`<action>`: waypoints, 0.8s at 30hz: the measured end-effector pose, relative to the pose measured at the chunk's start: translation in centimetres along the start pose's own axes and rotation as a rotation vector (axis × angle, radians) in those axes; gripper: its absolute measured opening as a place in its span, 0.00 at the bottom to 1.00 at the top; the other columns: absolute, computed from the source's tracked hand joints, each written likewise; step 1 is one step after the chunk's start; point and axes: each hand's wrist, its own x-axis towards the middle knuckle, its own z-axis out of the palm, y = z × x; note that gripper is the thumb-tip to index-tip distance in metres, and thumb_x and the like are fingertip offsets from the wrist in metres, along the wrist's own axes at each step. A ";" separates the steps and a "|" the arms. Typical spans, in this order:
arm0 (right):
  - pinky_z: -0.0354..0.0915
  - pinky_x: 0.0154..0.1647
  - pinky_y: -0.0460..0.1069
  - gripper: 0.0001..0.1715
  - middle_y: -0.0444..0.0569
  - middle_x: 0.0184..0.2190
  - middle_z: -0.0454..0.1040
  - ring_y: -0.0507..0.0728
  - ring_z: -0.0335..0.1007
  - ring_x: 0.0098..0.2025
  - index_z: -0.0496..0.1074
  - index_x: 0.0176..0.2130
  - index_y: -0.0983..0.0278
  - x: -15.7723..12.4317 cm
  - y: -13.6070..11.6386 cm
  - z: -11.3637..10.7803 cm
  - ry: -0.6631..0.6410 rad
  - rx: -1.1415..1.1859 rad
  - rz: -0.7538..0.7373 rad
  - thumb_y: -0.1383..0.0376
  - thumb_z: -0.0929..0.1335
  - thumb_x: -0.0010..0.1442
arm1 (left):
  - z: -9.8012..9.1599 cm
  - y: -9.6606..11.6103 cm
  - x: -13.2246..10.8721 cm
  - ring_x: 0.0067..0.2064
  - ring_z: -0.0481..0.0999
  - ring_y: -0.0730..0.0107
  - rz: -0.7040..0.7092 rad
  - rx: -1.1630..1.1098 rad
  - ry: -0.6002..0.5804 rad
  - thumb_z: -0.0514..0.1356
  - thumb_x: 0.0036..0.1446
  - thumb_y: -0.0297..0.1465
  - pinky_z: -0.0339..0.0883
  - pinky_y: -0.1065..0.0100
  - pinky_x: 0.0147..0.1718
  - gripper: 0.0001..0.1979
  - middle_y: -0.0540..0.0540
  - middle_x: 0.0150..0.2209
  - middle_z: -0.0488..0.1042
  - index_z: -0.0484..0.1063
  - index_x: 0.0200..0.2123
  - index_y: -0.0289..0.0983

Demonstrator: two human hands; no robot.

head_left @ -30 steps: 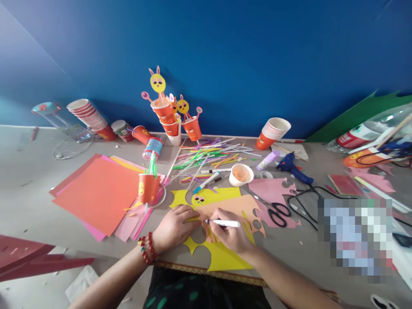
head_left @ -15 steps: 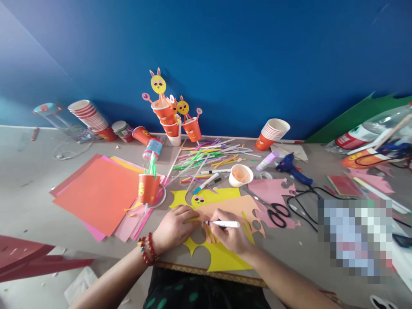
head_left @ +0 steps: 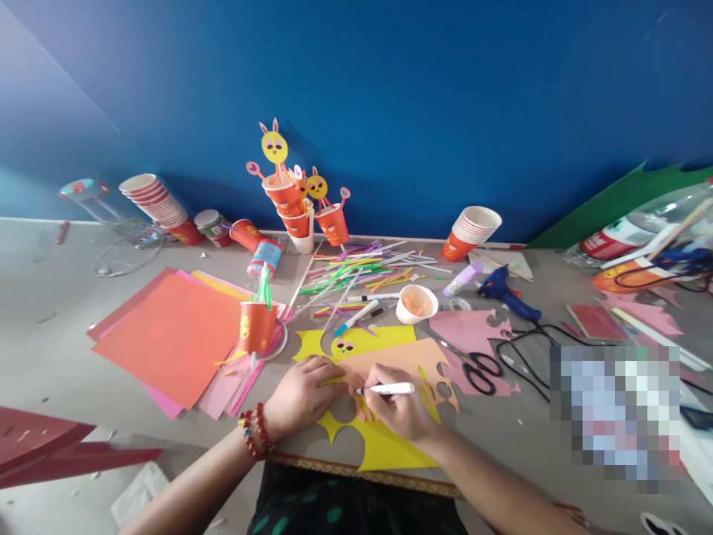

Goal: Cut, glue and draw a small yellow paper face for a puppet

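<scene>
My right hand grips a white marker, its dark tip down at a small peach paper piece. Opposite it, my left hand rests with fingers together, its fingertips holding that piece against the sheets below. Partly under both hands lies a yellow paper sheet with rounded cut-outs. A peach sheet overlaps it. Just beyond my left fingers is a round yellow face cutout with drawn eyes. My fingers hide parts of the small piece.
Scissors lie on pink paper to the right, near a blue glue gun with its cord. A white paper cup stands before scattered straws. Orange sheets and a cup with green straws are left.
The marker's tip has shifted very slightly at the small peach piece. My left hand stays in place.
</scene>
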 end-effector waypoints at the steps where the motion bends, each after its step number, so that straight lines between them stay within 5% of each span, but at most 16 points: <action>1: 0.60 0.26 0.45 0.12 0.40 0.19 0.71 0.53 0.67 0.23 0.59 0.26 0.58 0.0 0.0 0.0 -0.004 0.008 0.002 0.69 0.62 0.60 | 0.0 0.0 0.0 0.45 0.76 0.59 0.002 0.001 0.000 0.52 0.65 0.25 0.72 0.59 0.43 0.14 0.42 0.46 0.79 0.78 0.44 0.39; 24: 0.59 0.26 0.45 0.13 0.41 0.20 0.68 0.52 0.66 0.23 0.60 0.26 0.59 0.2 -0.3 0.1 0.066 -0.012 0.029 0.65 0.63 0.64 | -0.1 0.0 0.1 0.45 0.76 0.60 -0.003 0.005 -0.006 0.51 0.66 0.26 0.72 0.59 0.44 0.15 0.41 0.45 0.79 0.78 0.44 0.39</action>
